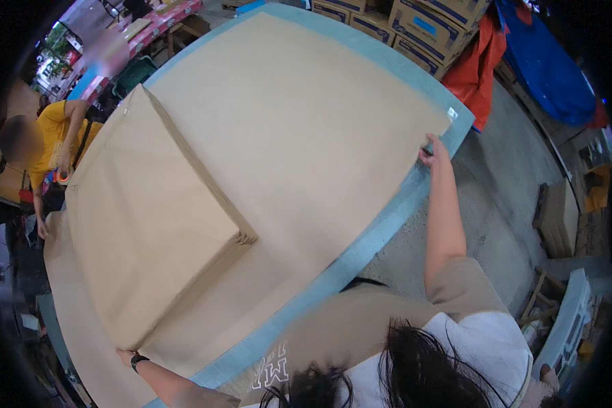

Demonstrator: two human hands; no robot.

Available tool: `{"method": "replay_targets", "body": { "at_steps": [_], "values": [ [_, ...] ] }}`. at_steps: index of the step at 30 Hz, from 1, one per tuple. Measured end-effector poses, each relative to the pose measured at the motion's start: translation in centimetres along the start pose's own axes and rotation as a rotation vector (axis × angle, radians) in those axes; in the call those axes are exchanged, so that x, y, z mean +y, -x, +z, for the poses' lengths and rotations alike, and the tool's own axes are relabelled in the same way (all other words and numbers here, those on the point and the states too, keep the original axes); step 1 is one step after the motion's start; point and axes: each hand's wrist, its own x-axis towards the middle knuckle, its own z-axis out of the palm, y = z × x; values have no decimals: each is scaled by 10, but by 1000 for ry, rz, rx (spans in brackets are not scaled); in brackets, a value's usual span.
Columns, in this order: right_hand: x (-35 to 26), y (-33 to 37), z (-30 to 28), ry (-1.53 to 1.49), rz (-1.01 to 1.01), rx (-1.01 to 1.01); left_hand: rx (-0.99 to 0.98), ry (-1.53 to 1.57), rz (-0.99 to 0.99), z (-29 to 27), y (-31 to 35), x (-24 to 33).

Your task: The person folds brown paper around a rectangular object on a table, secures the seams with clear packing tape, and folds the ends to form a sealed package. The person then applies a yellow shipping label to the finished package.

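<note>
Left hand (125, 355) and right hand (433, 151) touch brown paper (306, 129), either grip's closure impossible to tell; uneven pulling could crease it.

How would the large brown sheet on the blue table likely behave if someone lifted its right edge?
The brown sheet would probably sag, since it looks thin and very broad. Its left part may resist lifting, because the bulky brown bundle lies on it.
</note>
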Motion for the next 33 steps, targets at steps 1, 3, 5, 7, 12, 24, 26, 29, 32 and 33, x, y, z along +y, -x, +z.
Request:
{"method": "replay_targets", "body": {
  "at_steps": [1,3,5,7,12,24,26,29,32,33],
  "values": [
    [-5,-1,-2,45,-129,-56,-4,25,-14,11,10,-2],
    [-6,9,14,122,-361,-228,-27,48,57,1,-15,-3],
    [11,52,55,108,-618,-415,-20,51,261,-58,-79,20],
    [-6,117,65,252,-942,-448,-100,-207,338,-24,-59,-17],
    [33,326,101,456,-1161,-826,-103,-16,242,-5,-59,-24],
    [223,536,36,712,-1809,-1952,-334,-392,738,-49,-24,14],
    [252,557,21,754,-1886,-2042,-284,-152,812,-62,-39,36],
    [290,567,2,877,-2001,-2038,-884,243,274,-33,9,79],
    [312,587,-2,836,-2085,-2089,-1112,-22,183,-8,-7,94],
    [319,589,-2,831,-2114,-2087,-1016,-198,321,5,-8,98]
  ]
}}
